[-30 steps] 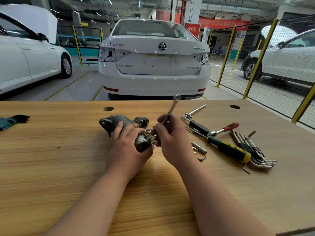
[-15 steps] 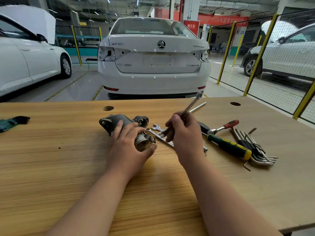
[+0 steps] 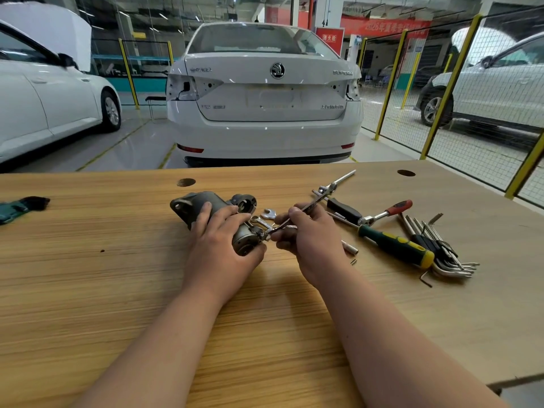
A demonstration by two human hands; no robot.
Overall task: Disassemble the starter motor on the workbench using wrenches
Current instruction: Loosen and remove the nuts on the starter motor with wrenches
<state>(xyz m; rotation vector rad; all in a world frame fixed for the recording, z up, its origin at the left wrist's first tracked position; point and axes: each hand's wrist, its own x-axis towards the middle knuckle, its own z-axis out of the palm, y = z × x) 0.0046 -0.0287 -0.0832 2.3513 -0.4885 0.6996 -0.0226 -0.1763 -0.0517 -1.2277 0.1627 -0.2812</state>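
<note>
The grey starter motor (image 3: 203, 206) lies on its side in the middle of the wooden workbench (image 3: 88, 290). My left hand (image 3: 223, 251) grips its cylindrical body from above, thumb under the round end cap. My right hand (image 3: 312, 245) holds a slim silver wrench (image 3: 306, 209) that slants from the upper right down to the left, its lower end on the fittings at the motor's near end. A second silver wrench (image 3: 266, 217) lies on the bench between the motor and my right hand.
To the right lie a ratchet with a red grip (image 3: 388, 212), a green-and-yellow screwdriver (image 3: 397, 245), a bunch of hex keys (image 3: 441, 251), a T-handle tool (image 3: 332, 187) and a small loose bolt (image 3: 350, 248). A dark glove (image 3: 23, 206) sits at the left edge.
My right hand has swung the wrench from nearly upright down toward the right, lifted it off the motor, then brought its end back onto the motor's fittings. My left hand has stayed on the motor.
</note>
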